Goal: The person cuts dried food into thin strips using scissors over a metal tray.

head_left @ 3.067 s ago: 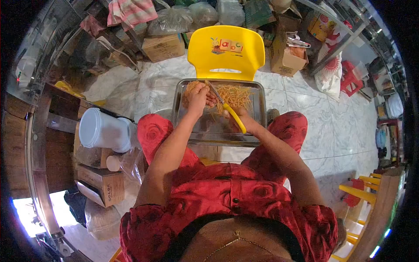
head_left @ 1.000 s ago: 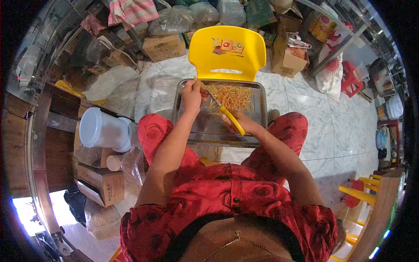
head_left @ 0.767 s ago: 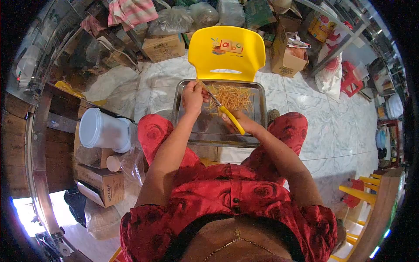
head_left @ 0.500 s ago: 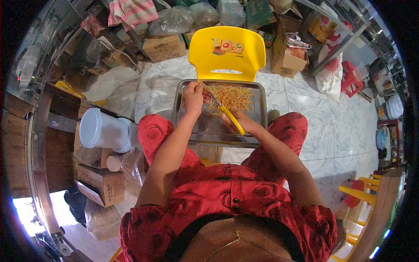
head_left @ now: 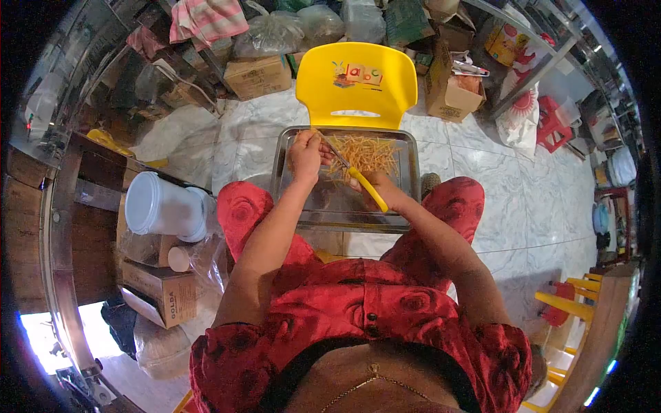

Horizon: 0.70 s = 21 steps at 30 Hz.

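A metal tray (head_left: 323, 199) lies in front of the yellow chair back, with a pile of thin, orange-brown strips (head_left: 372, 153) on its right half. My right hand (head_left: 383, 191) is closed around the yellow handle of the scissors (head_left: 368, 187), whose blades point up and left to my other hand. My left hand (head_left: 307, 155) is closed over the tray's upper left part, its fingers pinching a small bunch of strips near the blade tips. The exact shape of that bunch is mostly hidden by the fingers.
Beyond the tray stands a yellow chair (head_left: 358, 79). On the left are a white bucket (head_left: 148, 203) and a cardboard box (head_left: 169, 296). More boxes (head_left: 258, 74) and plastic bags (head_left: 272, 34) line the back. A yellow stool (head_left: 564, 304) is at the lower right.
Around three seconds ago a larger tangle of strips showed around my left hand; less of it shows now. In the last second both hands have shifted only slightly.
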Motion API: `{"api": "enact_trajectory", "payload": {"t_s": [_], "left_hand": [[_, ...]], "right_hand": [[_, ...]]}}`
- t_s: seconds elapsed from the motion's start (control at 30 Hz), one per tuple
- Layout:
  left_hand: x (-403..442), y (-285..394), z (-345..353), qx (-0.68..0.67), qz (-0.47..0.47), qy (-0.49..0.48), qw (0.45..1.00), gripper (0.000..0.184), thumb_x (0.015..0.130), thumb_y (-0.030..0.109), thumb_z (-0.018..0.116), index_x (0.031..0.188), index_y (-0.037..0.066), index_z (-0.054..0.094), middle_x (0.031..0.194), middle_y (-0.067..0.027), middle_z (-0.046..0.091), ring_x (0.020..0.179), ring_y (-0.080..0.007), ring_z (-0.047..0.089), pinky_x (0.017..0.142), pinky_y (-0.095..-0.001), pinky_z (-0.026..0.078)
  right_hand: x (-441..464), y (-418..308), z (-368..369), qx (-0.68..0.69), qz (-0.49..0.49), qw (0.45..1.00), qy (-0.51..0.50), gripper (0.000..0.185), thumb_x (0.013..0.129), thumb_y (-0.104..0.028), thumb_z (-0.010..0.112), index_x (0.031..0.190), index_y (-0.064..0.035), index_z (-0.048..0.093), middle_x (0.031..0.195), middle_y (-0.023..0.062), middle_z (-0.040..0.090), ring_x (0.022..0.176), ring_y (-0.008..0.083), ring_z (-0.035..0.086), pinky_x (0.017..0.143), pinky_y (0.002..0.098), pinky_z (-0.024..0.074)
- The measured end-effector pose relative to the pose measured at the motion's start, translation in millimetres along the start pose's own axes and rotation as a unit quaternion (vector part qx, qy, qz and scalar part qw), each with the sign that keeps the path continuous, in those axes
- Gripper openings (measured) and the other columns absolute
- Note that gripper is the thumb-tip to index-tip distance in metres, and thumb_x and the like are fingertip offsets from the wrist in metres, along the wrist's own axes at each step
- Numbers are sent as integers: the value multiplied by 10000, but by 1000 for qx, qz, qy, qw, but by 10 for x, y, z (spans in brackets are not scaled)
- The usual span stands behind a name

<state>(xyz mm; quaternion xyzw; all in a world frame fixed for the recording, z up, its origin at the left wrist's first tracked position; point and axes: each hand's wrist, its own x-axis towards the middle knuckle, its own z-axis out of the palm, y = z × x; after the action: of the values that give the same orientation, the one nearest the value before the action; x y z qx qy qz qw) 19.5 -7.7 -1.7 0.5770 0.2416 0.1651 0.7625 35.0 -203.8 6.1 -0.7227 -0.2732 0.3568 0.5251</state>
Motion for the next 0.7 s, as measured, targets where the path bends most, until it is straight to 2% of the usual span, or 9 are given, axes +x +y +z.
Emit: {"api": "enact_trajectory", "payload": {"t_s": [0.13, 0.3, 0.37, 0.47, 0.53, 0.7], "left_hand": [[26, -35, -29, -9, 8, -12, 1000, 152, 903, 141, 440, 968, 12, 486, 633, -82, 545, 475, -159, 568, 375, -246, 448], [56, -6, -69, 29, 10, -30, 999, 167, 908, 158, 427, 972, 13, 480, 639, -86, 547, 481, -159, 567, 383, -259, 459], [67, 15, -95, 37, -16, -63, 997, 222, 903, 198, 431, 1045, 29, 459, 664, -82, 527, 510, -164, 555, 414, -257, 464], [58, 27, -102, 76, -20, -59, 995, 222, 905, 195, 421, 1045, 28, 461, 668, -81, 529, 514, -164, 557, 413, -255, 462], [65, 17, -95, 77, -10, -50, 996, 202, 903, 183, 425, 1011, 19, 472, 654, -84, 541, 501, -159, 564, 402, -256, 464], [74, 24, -109, 79, -6, -52, 996, 178, 901, 169, 427, 971, 17, 489, 637, -81, 552, 487, -150, 569, 392, -251, 462]], "right_hand": [[-19, -57, -41, -60, 17, 998, 7, 350, 848, -366, 559, 809, -20, 530, 470, -16, 424, 380, 97, 451, 354, 255, 328], [2, 23, -37, -51, 4, 998, 23, 373, 845, -391, 555, 826, -20, 529, 485, -8, 442, 377, 102, 453, 354, 257, 335], [32, 98, -45, -53, -8, 998, 27, 382, 844, -401, 553, 834, -20, 527, 490, -6, 445, 377, 104, 452, 355, 257, 339], [53, 128, -55, -56, 20, 998, 19, 386, 851, -408, 538, 856, -23, 521, 495, 0, 447, 383, 109, 457, 366, 255, 355], [29, 91, -47, 13, 23, 999, -19, 409, 862, -424, 511, 860, -15, 510, 498, 10, 452, 389, 111, 460, 370, 254, 362], [-29, -32, -35, 3, 48, 998, -35, 452, 871, -460, 472, 843, -10, 500, 509, 25, 464, 399, 116, 463, 377, 251, 364]]}}
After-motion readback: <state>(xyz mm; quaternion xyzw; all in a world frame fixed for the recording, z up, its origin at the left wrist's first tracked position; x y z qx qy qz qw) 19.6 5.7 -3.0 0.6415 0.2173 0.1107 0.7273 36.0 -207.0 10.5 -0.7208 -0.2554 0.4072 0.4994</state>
